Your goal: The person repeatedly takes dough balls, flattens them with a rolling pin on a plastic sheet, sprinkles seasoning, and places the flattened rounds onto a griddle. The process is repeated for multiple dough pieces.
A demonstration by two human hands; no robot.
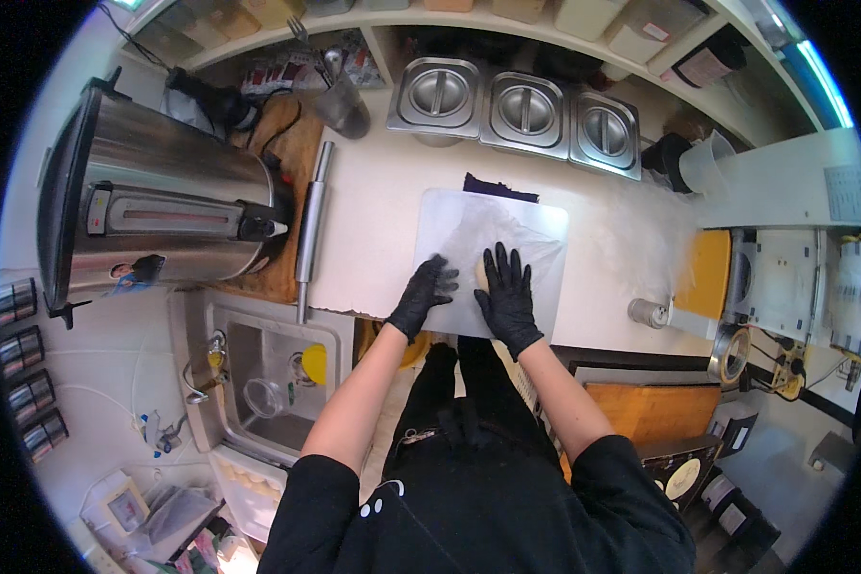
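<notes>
A translucent white plastic mat (441, 215) lies on the counter before me, with a thin clear plastic film (502, 219) crumpled across it. My right hand (508, 298), in a black glove, rests flat with its fingers spread. A pale round piece, perhaps dough (481, 274), peeks out beside its index finger; the hand hides the rest. At the mat's left side is my left hand (425, 294), also in a black glove, slightly blurred, with fingers apart and nothing in them. Whether it touches the film I cannot tell.
A steel rolling pin (311, 229) lies left of the mat, beside a large steel urn (179, 204). Lidded steel containers (525, 111) line the back. Clear plastic film (638, 229) and a small shaker-like can (647, 313) are on the right. A sink (280, 373) sits at lower left.
</notes>
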